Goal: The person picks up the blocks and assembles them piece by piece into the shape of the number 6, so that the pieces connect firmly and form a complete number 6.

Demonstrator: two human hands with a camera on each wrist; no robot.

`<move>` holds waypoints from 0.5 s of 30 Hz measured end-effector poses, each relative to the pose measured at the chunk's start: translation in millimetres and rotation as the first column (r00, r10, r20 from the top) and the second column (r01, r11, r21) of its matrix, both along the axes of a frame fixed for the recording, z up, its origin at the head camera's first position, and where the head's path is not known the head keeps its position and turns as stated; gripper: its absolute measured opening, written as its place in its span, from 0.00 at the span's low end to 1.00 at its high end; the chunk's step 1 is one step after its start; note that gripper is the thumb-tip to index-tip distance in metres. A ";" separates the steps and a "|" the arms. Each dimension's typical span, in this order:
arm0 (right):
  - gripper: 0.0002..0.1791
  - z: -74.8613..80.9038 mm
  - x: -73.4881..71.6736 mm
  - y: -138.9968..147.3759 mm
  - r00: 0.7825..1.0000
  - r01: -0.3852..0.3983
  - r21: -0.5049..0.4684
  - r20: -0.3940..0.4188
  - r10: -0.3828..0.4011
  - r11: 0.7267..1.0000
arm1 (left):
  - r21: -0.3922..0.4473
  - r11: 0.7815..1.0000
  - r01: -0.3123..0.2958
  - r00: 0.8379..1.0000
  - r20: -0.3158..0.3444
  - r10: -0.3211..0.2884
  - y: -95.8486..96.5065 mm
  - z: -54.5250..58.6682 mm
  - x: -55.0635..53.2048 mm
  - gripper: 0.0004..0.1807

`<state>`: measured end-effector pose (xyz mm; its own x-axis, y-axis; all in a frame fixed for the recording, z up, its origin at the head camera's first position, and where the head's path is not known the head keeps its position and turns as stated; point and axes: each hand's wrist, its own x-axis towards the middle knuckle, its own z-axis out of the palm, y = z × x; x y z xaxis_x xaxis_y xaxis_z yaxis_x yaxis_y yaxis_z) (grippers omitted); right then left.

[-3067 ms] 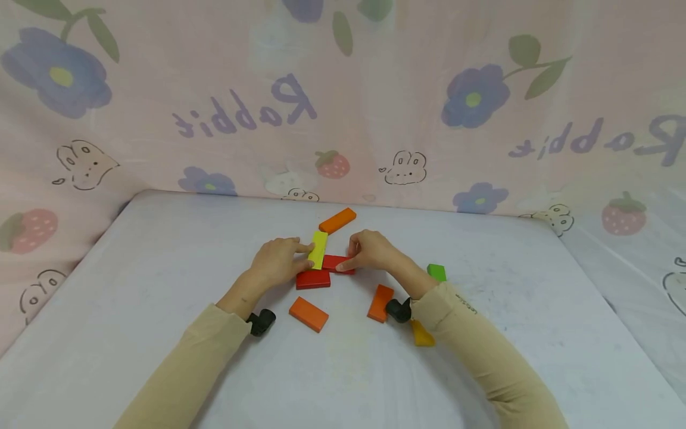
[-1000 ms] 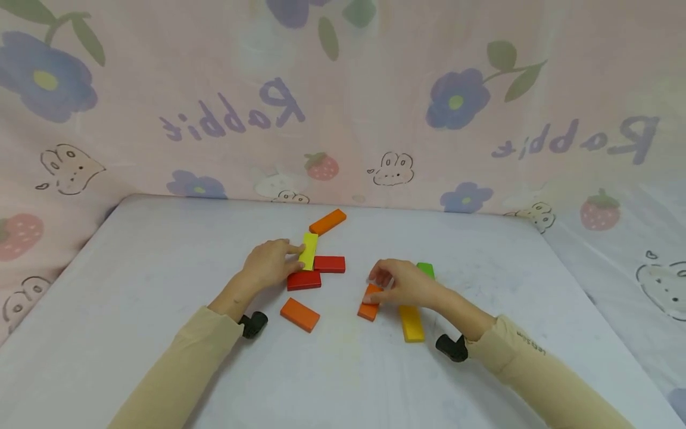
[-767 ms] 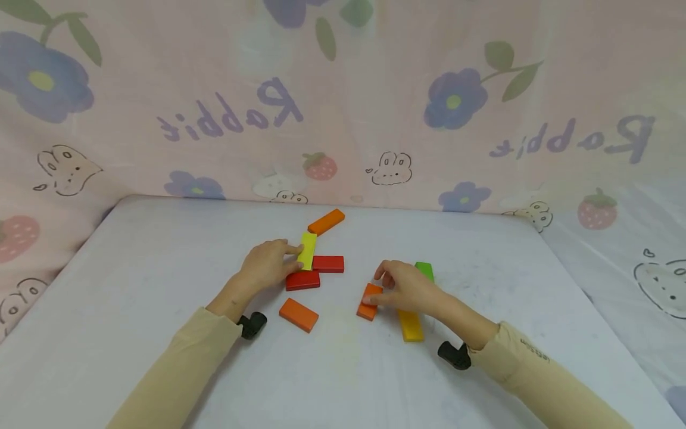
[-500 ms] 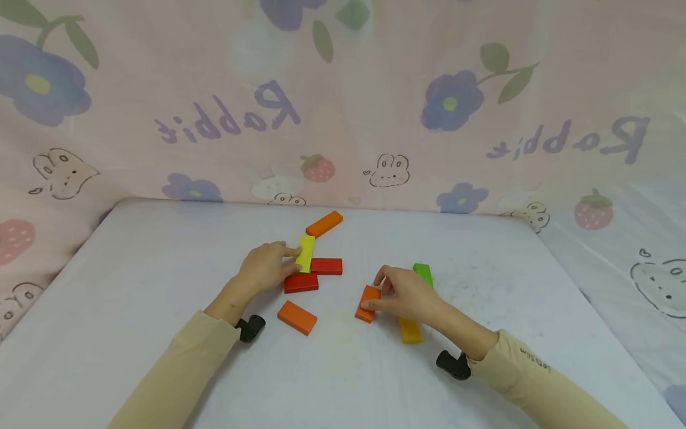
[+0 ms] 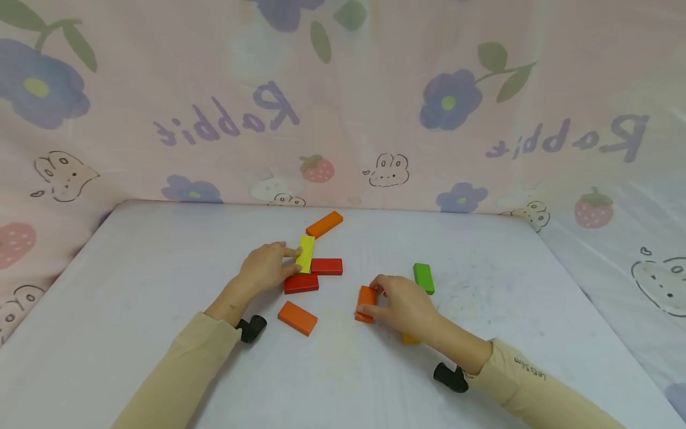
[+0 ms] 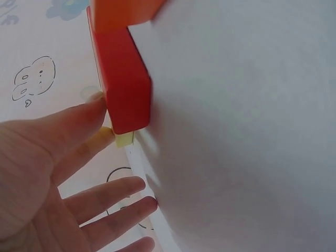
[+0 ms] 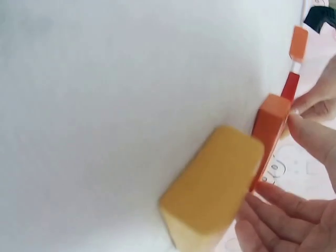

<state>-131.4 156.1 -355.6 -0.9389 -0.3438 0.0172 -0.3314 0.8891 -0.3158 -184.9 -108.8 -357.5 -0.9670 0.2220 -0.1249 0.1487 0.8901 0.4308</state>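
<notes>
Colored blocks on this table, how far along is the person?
Looks done: two red blocks and the far orange block sit grouped with the yellow block. In hand: the left hand pinches that yellow block; the right hand grips the middle orange block. Probably left: the near-left orange block, green block and amber block, all outside that cluster.

Fingers [image 7: 289, 203] on orange block [image 7: 273, 118] beyond amber block [image 7: 212, 178]
</notes>
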 end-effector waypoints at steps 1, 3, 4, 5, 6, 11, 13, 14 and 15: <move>0.24 -1.3 1.2 -1.1 1.000 -0.003 0.004 -0.010 0.003 1.000 | -0.001 1.000 0.002 1.000 0.000 -0.002 0.2 0.0 -0.4 0.26; 0.27 -2.4 4.1 -3.1 0.999 -0.014 0.008 -0.031 0.014 1.000 | 0.001 1.000 0.000 1.000 0.006 0.000 0.4 -0.2 -0.9 0.26; 0.29 -2.7 5.5 -4.1 0.999 -0.020 0.013 -0.037 0.020 1.000 | 0.004 1.000 -0.002 1.000 0.009 0.002 0.4 -0.1 -0.8 0.26; 0.30 -3.5 6.4 -4.9 0.999 -0.026 0.024 -0.040 0.027 0.999 | 0.004 1.000 -0.002 1.000 0.008 0.002 0.4 0.0 -0.6 0.26; 0.31 -4.0 7.5 -5.5 0.998 -0.037 0.041 -0.050 0.039 0.998 | 0.009 1.000 -0.003 1.000 0.011 0.003 0.3 0.2 -0.3 0.26; 0.34 -6.7 9.6 -4.8 0.993 -0.090 0.092 -0.066 0.097 0.992 | 0.029 1.000 -0.001 1.000 0.011 0.001 0.0 -0.6 1.4 0.26; 0.33 -6.6 7.8 -2.0 0.993 -0.109 0.067 -0.047 0.112 0.992 | 0.030 1.000 -0.001 1.000 0.007 0.001 0.1 -1.0 1.4 0.26; 0.33 -6.8 5.9 -0.2 0.992 -0.119 0.049 -0.035 0.121 0.992 | 0.026 1.000 -0.001 1.000 0.007 0.001 0.2 -1.0 1.3 0.26; 0.33 -6.7 3.7 1.8 0.991 -0.130 0.027 -0.016 0.130 0.991 | 0.023 1.000 0.000 1.000 0.004 0.000 0.1 -1.1 1.1 0.26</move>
